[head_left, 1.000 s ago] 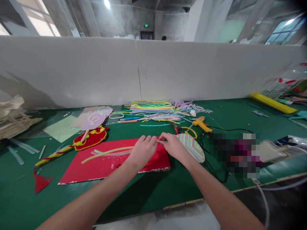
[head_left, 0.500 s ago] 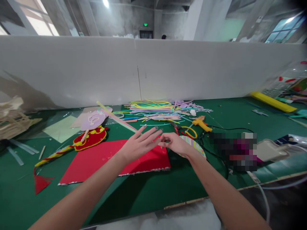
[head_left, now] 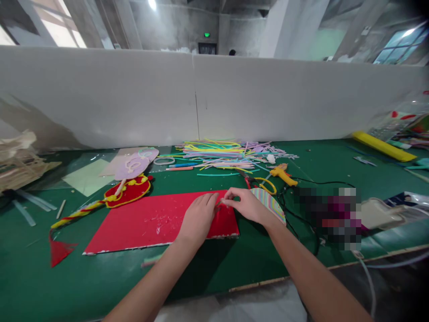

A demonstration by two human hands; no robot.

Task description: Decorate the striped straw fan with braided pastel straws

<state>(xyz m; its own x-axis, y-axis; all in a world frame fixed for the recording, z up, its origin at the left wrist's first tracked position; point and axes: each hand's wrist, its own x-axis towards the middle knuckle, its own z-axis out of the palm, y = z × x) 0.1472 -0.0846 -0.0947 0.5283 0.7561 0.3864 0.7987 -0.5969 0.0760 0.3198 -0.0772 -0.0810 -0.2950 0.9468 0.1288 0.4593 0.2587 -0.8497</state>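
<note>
My left hand [head_left: 200, 214] is over the right part of a red board [head_left: 134, 226], its fingers bent together and their tips hidden. Close beside it, my right hand [head_left: 243, 203] pinches with thumb and forefinger at something small and pale, too small to name. A striped pastel piece [head_left: 270, 203] lies by my right wrist. Partly hidden by my left forearm, blurred pale strips [head_left: 151, 260] show below the board. Left of the board rests a red and yellow ornament [head_left: 128, 192] with a twisted handle and red tassel.
Many colored strips [head_left: 214, 152] lie behind the board. Scissors [head_left: 266, 184] and a yellow glue gun [head_left: 283, 174] with a black cable are at the right. Purple oval pieces [head_left: 132, 167] lie at the back left. A white partition [head_left: 268, 98] stands behind.
My left hand has turned down onto the board, its spread fingers now bent. The pale strips that stuck out beyond it at the back left now show below its forearm.
</note>
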